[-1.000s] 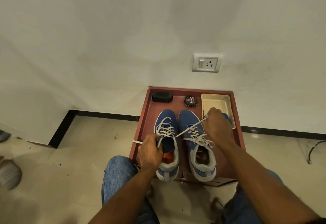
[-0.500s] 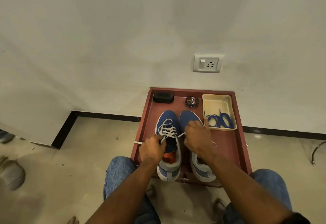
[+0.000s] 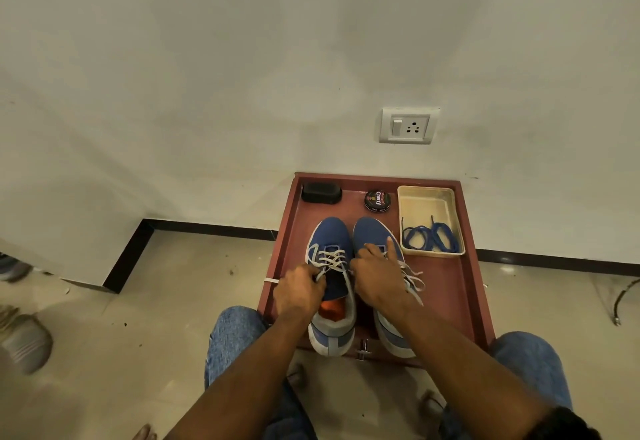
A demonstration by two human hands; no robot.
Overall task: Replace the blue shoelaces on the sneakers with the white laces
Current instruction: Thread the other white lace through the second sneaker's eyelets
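Two blue sneakers stand side by side on a red-brown tray. The left sneaker and the right sneaker both carry white laces. My left hand grips a white lace end beside the left sneaker's tongue; the lace tip sticks out to the left. My right hand lies over the right sneaker's lacing and pinches the other lace end, its index finger stretched forward. Loose white lace ends trail to its right. The blue laces lie coiled in a cream tray.
A black brush block and a round polish tin sit at the tray's back. A wall with a socket rises right behind. My knees in jeans flank the tray. Other shoes rest on the floor at far left.
My right hand has come back from the cream tray, where it held a taut lace, down onto the right sneaker's lacing. The blue laces show again. My left hand has barely moved.
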